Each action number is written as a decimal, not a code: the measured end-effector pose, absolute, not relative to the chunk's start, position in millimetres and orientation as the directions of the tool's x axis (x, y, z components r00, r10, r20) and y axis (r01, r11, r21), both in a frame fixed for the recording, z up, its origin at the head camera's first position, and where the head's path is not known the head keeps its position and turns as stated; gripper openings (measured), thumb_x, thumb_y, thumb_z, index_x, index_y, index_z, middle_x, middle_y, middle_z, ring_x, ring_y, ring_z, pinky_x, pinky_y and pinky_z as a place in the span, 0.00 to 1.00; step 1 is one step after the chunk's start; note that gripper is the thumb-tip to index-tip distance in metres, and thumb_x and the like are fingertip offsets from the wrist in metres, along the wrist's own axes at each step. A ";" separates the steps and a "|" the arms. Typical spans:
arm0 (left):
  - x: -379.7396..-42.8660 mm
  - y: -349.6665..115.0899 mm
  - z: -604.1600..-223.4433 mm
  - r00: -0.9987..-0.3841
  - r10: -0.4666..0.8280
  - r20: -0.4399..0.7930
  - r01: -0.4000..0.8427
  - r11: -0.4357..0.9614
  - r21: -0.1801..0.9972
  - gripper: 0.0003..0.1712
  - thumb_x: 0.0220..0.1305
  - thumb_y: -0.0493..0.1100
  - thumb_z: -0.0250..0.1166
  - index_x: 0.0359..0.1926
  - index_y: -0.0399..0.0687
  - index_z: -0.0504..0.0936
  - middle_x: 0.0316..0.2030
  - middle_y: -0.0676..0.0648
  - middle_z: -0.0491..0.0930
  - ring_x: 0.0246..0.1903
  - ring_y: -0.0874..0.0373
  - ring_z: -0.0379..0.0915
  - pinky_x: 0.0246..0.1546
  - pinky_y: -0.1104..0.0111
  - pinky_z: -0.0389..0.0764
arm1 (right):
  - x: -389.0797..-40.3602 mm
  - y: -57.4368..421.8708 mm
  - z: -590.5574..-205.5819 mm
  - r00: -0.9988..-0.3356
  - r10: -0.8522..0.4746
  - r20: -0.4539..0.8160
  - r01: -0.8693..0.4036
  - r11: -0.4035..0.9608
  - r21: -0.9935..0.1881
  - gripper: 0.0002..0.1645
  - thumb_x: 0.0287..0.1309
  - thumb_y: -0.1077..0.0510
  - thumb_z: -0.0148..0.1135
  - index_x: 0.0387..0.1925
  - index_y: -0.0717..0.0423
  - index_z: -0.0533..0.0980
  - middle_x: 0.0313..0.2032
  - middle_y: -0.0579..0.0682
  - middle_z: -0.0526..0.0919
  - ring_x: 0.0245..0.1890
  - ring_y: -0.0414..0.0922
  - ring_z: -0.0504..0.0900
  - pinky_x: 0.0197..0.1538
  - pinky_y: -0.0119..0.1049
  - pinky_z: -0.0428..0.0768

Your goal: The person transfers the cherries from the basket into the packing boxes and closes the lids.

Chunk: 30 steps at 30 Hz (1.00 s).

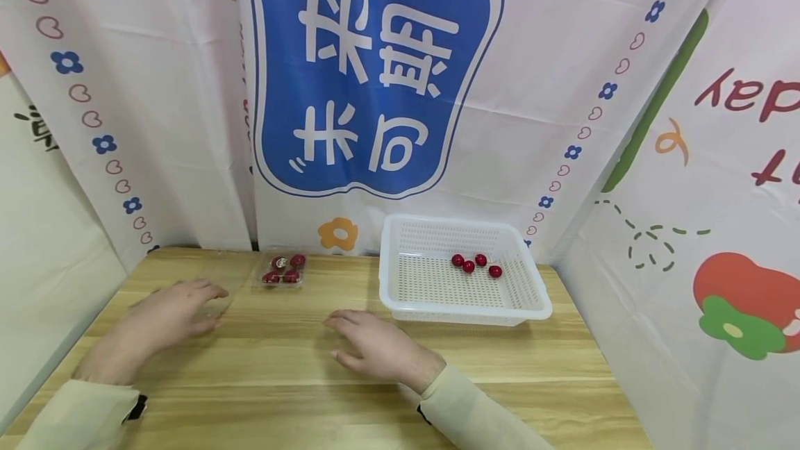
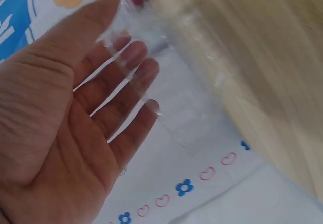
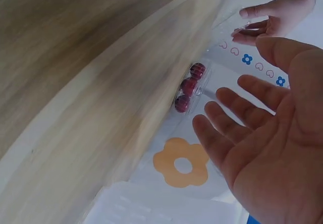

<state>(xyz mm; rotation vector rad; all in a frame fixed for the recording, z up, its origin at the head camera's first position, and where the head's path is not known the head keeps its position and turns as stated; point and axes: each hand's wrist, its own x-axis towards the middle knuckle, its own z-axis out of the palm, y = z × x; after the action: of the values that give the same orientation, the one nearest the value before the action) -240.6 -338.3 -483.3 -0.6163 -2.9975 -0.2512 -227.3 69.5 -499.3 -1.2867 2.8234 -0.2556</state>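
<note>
A clear plastic box (image 1: 279, 271) with several dark red cherry-like balls stands near the table's back edge, left of centre. To its left is a clear plastic lid-like piece (image 1: 232, 271), hard to make out; whether it joins the box I cannot tell. My left hand (image 1: 167, 314) is at this clear piece, its fingers loosely spread with the fingertips (image 2: 146, 72) against or just behind the plastic in the left wrist view. Over the middle of the table, my right hand (image 1: 382, 347) holds nothing, its fingers (image 3: 237, 110) relaxed and apart.
A white perforated plastic basket (image 1: 462, 314) stands at the back right, with several red balls (image 1: 469, 267) inside. Printed cloth (image 1: 562, 54) hangs behind and beside the wooden table (image 1: 300, 394).
</note>
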 end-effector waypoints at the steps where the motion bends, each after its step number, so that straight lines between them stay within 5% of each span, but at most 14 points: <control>1: -239.6 -339.7 -483.4 -0.916 0.389 0.094 0.399 0.904 0.150 0.31 0.60 0.42 0.89 0.60 0.34 0.90 0.59 0.29 0.92 0.56 0.29 0.91 0.60 0.29 0.92 | -227.4 69.9 -500.0 -0.652 -0.757 0.041 -0.753 0.641 -0.149 0.36 0.89 0.42 0.65 0.88 0.49 0.73 0.85 0.49 0.79 0.84 0.47 0.80 0.89 0.45 0.80; 8: -243.3 -352.5 -494.0 -0.897 0.435 0.085 0.443 0.886 0.135 0.20 0.58 0.36 0.90 0.44 0.47 0.87 0.41 0.50 0.90 0.40 0.54 0.88 0.45 0.50 0.96 | -228.7 69.7 -501.9 -0.629 -0.776 0.044 -0.775 0.622 -0.114 0.36 0.90 0.42 0.65 0.88 0.49 0.73 0.85 0.48 0.79 0.83 0.46 0.82 0.88 0.44 0.81; 14: -243.1 -350.2 -500.2 -0.879 0.442 0.176 0.468 0.870 0.152 0.22 0.67 0.27 0.78 0.34 0.58 0.79 0.30 0.63 0.77 0.32 0.72 0.67 0.31 0.70 0.80 | -229.4 69.7 -502.6 -0.629 -0.776 0.035 -0.774 0.622 -0.116 0.36 0.90 0.42 0.64 0.88 0.48 0.73 0.85 0.47 0.79 0.84 0.46 0.80 0.90 0.45 0.78; 30: -228.7 -319.2 -474.4 -0.859 0.448 0.249 0.479 0.874 0.078 0.16 0.66 0.33 0.84 0.38 0.55 0.85 0.36 0.59 0.87 0.38 0.59 0.86 0.39 0.57 0.96 | -228.4 69.6 -501.6 -0.636 -0.771 0.039 -0.769 0.628 -0.123 0.35 0.90 0.42 0.64 0.88 0.46 0.73 0.85 0.46 0.79 0.83 0.46 0.82 0.86 0.45 0.83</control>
<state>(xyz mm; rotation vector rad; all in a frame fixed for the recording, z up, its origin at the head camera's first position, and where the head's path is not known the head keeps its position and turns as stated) -228.7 -319.2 -474.4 -0.7078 -2.8224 -0.2023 -228.4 69.6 -501.6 -1.3329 2.8179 -0.2005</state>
